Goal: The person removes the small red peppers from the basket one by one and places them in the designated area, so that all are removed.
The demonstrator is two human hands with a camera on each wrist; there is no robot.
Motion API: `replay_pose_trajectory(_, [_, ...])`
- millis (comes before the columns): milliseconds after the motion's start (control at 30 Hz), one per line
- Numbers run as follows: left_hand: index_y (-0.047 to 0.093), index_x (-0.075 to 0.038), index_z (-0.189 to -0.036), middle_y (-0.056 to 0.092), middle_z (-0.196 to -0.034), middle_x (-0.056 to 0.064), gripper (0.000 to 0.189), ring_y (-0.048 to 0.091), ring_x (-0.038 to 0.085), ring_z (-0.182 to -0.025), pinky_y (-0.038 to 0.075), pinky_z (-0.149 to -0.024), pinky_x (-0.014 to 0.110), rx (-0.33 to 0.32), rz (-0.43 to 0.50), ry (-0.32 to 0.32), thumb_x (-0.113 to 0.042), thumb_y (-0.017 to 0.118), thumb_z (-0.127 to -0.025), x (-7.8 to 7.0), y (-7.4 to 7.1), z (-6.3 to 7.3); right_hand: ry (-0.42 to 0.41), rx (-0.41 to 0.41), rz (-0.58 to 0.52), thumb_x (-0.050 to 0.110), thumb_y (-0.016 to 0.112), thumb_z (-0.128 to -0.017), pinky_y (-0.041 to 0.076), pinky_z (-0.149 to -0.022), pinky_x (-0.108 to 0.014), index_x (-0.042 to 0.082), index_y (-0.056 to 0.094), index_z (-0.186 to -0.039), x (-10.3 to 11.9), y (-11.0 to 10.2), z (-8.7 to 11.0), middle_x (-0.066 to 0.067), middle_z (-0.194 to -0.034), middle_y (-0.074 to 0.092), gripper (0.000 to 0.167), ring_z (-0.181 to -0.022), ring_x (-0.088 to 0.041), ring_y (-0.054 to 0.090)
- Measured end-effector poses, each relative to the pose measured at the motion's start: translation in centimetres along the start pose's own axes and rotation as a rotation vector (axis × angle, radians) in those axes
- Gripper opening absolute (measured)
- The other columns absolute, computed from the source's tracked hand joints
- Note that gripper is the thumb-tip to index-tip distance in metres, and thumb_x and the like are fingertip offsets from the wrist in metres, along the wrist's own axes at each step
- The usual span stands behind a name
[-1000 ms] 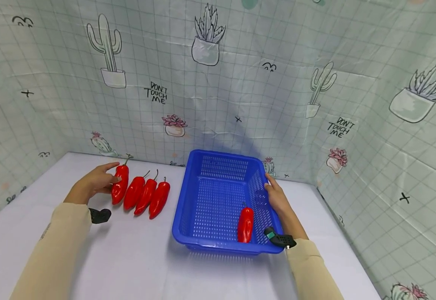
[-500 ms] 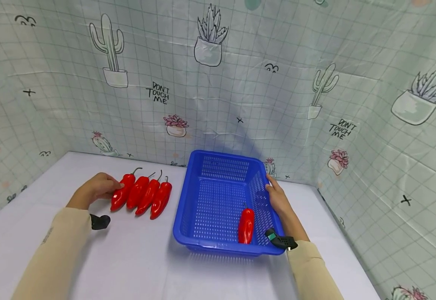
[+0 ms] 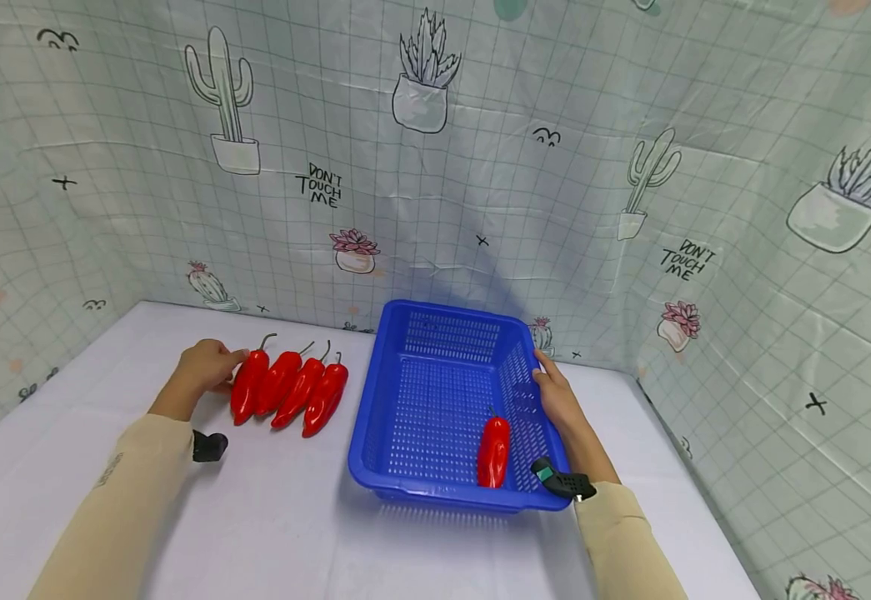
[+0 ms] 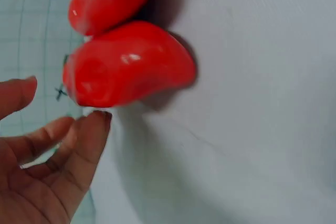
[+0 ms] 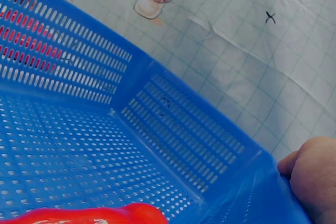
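Note:
Several red chili peppers lie side by side on the left of the table in the head view. My left hand [image 3: 208, 367] is beside the leftmost pepper [image 3: 249, 387]. In the left wrist view its fingertips [image 4: 97, 124] meet the near side of that pepper [image 4: 128, 66], while the thumb stands apart from it. A blue plastic basket [image 3: 363, 417] with slotted walls stands to the right of the row. Inside it, near the front right, lies one more red pepper [image 3: 493, 454]. My right hand [image 3: 555, 396] holds the basket's right rim; part of its grip is hidden.
A white cloth covers the table [image 3: 277, 517]. Behind it and along the sides hangs a pale checked curtain [image 3: 435, 208] printed with cacti. Between the pepper row and the basket's left wall runs a narrow strip of table.
My left hand has brought the leftmost pepper down against the row, and its thumb has come away from it. The right hand and basket stay in place.

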State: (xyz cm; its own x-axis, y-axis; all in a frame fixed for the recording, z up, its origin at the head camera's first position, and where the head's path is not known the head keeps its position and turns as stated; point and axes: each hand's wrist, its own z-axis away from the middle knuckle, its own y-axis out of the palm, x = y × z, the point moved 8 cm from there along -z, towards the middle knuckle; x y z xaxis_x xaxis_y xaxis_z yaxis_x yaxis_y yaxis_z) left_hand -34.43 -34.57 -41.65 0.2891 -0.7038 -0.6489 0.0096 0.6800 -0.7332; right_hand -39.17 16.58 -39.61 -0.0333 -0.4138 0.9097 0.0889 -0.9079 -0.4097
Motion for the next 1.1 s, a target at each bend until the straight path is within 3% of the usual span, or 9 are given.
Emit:
replay_pose_trajectory(133, [0.043, 0.024, -0.124, 0.055, -0.110, 0.037, 0.055, 0.067, 0.041, -0.090, 0.059, -0.082, 0.044, -0.038, -0.026, -0.011, -0.027, 0.041, -0.101, -1.1, -0.3, 0.4, -0.004, 0.002, -0.005, 0.014, 0.025, -0.106, 0.028, -0.115, -0.058, 0.010, 0.015, -0.158, 0.1, 0.1, 0.1, -0.024, -0.161, 0.014, 0.052, -0.141, -0.044, 0.030])
replay_pose_trajectory(267, [0.045, 0.024, -0.123, 0.057, -0.110, 0.036, 0.055, 0.065, 0.041, -0.088, 0.060, -0.077, 0.044, -0.080, -0.065, 0.000, -0.026, 0.039, -0.101, -2.4, -0.6, 0.6, -0.005, 0.009, 0.007, 0.014, 0.026, -0.106, 0.027, -0.116, -0.059, 0.010, 0.015, -0.158, 0.0, 0.4, 0.0, -0.024, -0.161, 0.014, 0.052, -0.142, -0.045, 0.028])
replay_pose_trajectory(367, [0.049, 0.022, -0.120, 0.059, -0.107, 0.035, 0.053, 0.062, 0.039, -0.086, 0.059, -0.072, 0.043, -0.145, -0.096, 0.032, -0.026, 0.038, -0.100, -3.9, -0.9, 0.8, -0.005, 0.008, 0.015, 0.015, 0.026, -0.106, 0.028, -0.115, -0.059, 0.011, 0.016, -0.158, 0.1, 0.6, 0.0, -0.024, -0.161, 0.016, 0.052, -0.141, -0.045, 0.030])
replay_pose_trajectory(500, [0.054, 0.017, -0.113, 0.061, -0.103, 0.032, 0.046, 0.061, 0.037, -0.085, 0.058, -0.068, 0.040, -0.213, -0.069, 0.116, -0.026, 0.041, -0.101, -7.4, -0.9, 1.6, -0.011, 0.000, 0.018, 0.014, 0.025, -0.106, 0.027, -0.116, -0.060, 0.010, 0.016, -0.158, 0.2, 0.6, 0.0, -0.024, -0.160, 0.017, 0.052, -0.142, -0.045, 0.029])
replay_pose_trajectory(633, [0.057, 0.011, -0.108, 0.062, -0.095, 0.026, 0.038, 0.060, 0.030, -0.078, 0.056, -0.063, 0.034, -0.208, -0.014, 0.242, -0.025, 0.047, -0.100, -12.1, -0.2, 2.5, -0.019, -0.004, 0.026, 0.014, 0.026, -0.106, 0.023, -0.117, -0.059, 0.010, 0.016, -0.157, 0.5, 0.8, 0.1, -0.024, -0.161, 0.015, 0.052, -0.144, -0.045, 0.025])
replay_pose_trajectory(833, [0.060, 0.003, -0.093, 0.060, -0.075, 0.012, 0.029, 0.056, 0.020, -0.064, 0.046, -0.052, 0.025, -0.120, -0.022, 0.435, -0.023, 0.052, -0.099, -19.9, 2.0, 4.1, -0.012, -0.014, 0.026, 0.013, 0.027, -0.106, 0.023, -0.117, -0.058, 0.009, 0.019, -0.157, 0.7, 0.9, 0.1, -0.023, -0.161, 0.016, 0.052, -0.144, -0.044, 0.026])
replay_pose_trajectory(967, [0.059, -0.001, -0.085, 0.049, -0.068, 0.003, 0.029, 0.048, 0.014, -0.056, 0.042, -0.049, 0.022, 0.042, -0.138, 0.503, -0.025, 0.054, -0.100, -25.2, 5.8, 5.4, -0.022, -0.017, 0.026, 0.013, 0.027, -0.106, 0.023, -0.117, -0.059, 0.008, 0.019, -0.157, 0.8, 0.9, 0.1, -0.024, -0.161, 0.016, 0.052, -0.143, -0.045, 0.026])
replay_pose_trajectory(1100, [0.061, 0.004, -0.115, 0.062, -0.093, 0.011, 0.038, 0.060, 0.018, -0.064, 0.055, -0.057, 0.026, 0.260, -0.217, 0.476, -0.031, 0.054, -0.101, -28.9, 10.9, 6.4, -0.033, -0.012, 0.003, 0.012, 0.026, -0.106, 0.025, -0.116, -0.059, 0.008, 0.019, -0.157, 0.8, 1.0, 0.1, -0.025, -0.160, 0.017, 0.052, -0.141, -0.045, 0.030])
